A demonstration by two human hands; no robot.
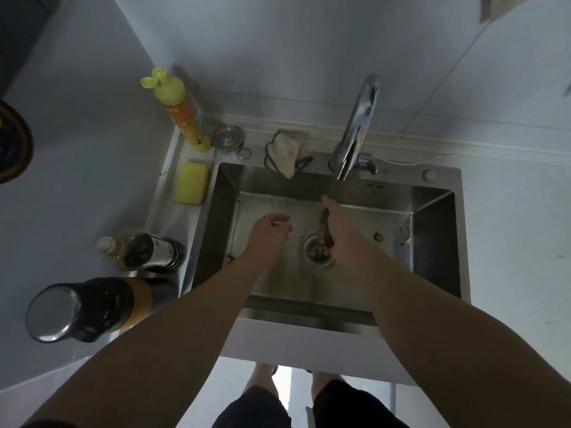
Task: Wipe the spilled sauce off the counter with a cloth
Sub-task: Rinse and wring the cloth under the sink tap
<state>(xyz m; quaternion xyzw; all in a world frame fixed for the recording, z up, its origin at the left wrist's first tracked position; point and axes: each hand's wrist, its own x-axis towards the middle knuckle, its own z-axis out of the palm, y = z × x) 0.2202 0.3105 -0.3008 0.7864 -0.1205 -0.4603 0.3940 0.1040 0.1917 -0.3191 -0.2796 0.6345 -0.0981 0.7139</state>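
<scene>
Both my hands are down inside the steel sink [432, 230]. My right hand [341, 230] is closed around a dark, wet cloth [325, 233], which hangs from my fist over the drain [318, 250]. My left hand [270, 231] hovers to the left of the drain with its fingers loosely curled and nothing in it. A second, pale cloth [285, 154] lies crumpled on the sink's back rim. The grey counter [92, 168] stretches to the left. I cannot make out any sauce spill on it.
The chrome tap [358, 128] arches over the sink's back edge. On the left rim stand a yellow dish soap bottle [182, 112], a yellow sponge [191, 183], a sauce bottle [148, 251] and a dark flask [83, 308]. Food scraps [378, 236] lie in the basin.
</scene>
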